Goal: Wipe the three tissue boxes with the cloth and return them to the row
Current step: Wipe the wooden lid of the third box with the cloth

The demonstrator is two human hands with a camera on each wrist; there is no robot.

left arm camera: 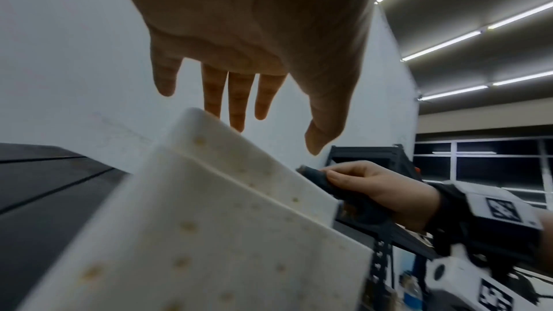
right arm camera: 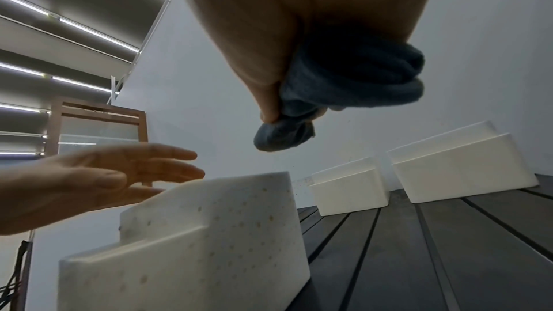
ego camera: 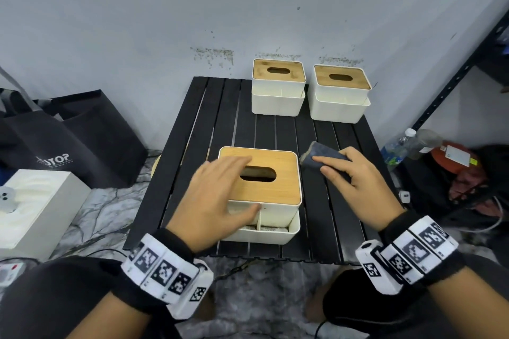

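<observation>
Three white tissue boxes with bamboo lids stand on the black slatted table (ego camera: 325,201). Two are at the back, the middle box (ego camera: 278,85) and the right box (ego camera: 340,92). The third box (ego camera: 271,191) is near the front, out of the row. My left hand (ego camera: 220,187) is spread over its lid with fingers straight (left arm camera: 236,101), thumb by the front edge; I cannot tell if it touches. My right hand (ego camera: 322,165), just right of this box, grips a bunched dark blue cloth (ego camera: 316,150), which also shows in the right wrist view (right arm camera: 344,84). The near box's white side (right arm camera: 209,233) has small yellowish spots.
The table stands against a grey wall. The spot at the back left (ego camera: 217,102) of the row is bare. A black bag (ego camera: 82,132) and a white box (ego camera: 41,201) sit on the floor at left. Water bottles (ego camera: 396,146) and a black rack (ego camera: 454,77) are at right.
</observation>
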